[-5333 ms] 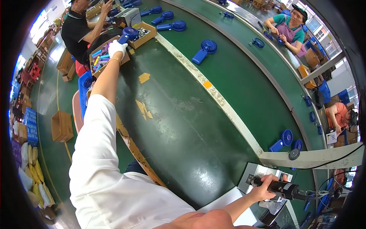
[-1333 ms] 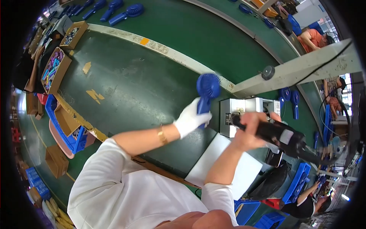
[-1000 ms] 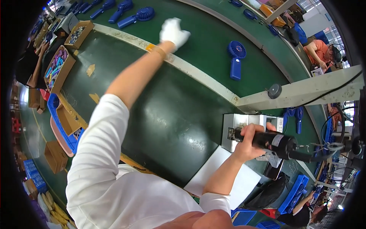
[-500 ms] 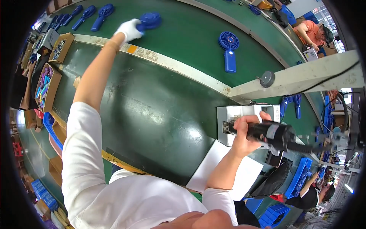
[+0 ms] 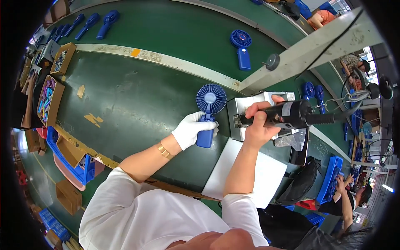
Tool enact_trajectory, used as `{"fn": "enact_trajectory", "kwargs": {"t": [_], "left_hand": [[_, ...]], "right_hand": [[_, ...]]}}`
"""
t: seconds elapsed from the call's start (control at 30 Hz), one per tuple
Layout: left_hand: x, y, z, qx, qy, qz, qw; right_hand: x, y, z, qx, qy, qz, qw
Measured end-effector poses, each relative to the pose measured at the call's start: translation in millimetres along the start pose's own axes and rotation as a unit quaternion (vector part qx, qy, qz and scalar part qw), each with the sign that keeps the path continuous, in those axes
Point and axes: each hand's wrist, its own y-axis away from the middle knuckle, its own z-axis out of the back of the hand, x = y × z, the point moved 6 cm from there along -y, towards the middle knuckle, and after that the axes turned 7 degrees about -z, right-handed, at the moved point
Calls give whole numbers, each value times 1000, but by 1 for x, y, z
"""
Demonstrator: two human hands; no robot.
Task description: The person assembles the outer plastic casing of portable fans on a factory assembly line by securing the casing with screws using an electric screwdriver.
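Note:
My left hand (image 5: 191,130), in a white glove, is closed round the handle of a blue handheld fan (image 5: 211,99). The fan is upright over the green bench, its round grille facing up. Bare, my right hand (image 5: 262,129) grips a black electric screwdriver (image 5: 293,113) with a cable at its rear. The tool lies almost level, its tip pointing left toward the edge of a silver-white metal box (image 5: 236,104). A small gap separates the fan from the box.
Beyond the pale rail, a blue fan (image 5: 243,58) lies on the green belt, with several more at far left. Boxes of small parts (image 5: 49,100) stand at the left edge. A slanted beam (image 5: 308,46) crosses at right; a white sheet (image 5: 266,175) lies under my right forearm. Other people work at right.
My left hand has brought the fan from the belt back over the bench, close to the screwdriver. My right hand still holds the screwdriver at the metal box.

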Motion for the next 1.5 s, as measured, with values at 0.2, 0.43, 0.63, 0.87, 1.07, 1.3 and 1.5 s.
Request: {"fn": "enact_trajectory", "kwargs": {"t": [0.2, 0.43, 0.63, 0.87, 1.07, 1.3, 1.5], "left_hand": [[2, 1, -3, -4, -18, -3, 1000], [2, 1, -4, -16, -26, -4, 1000], [0, 1, -3, -15, -18, -6, 1000], [0, 0, -4, -10, -26, -3, 1000], [0, 0, -5, -14, -27, -5, 1000], [-3, 3, -7, -15, -23, -8, 1000], [-1, 1, -7, -7, -22, -5, 1000]], "right_hand": [[-9, 1, 5, 3, -72, -21, 997], [-26, 5, -20, 52, -105, -108, 987], [-15, 3, -11, 24, -31, -33, 999], [3, -2, 4, -69, 46, 5, 997], [-20, 3, -6, -16, -57, -54, 997], [-30, 8, -22, 34, -78, -87, 993], [-33, 9, -22, 41, -91, -92, 991]]}}
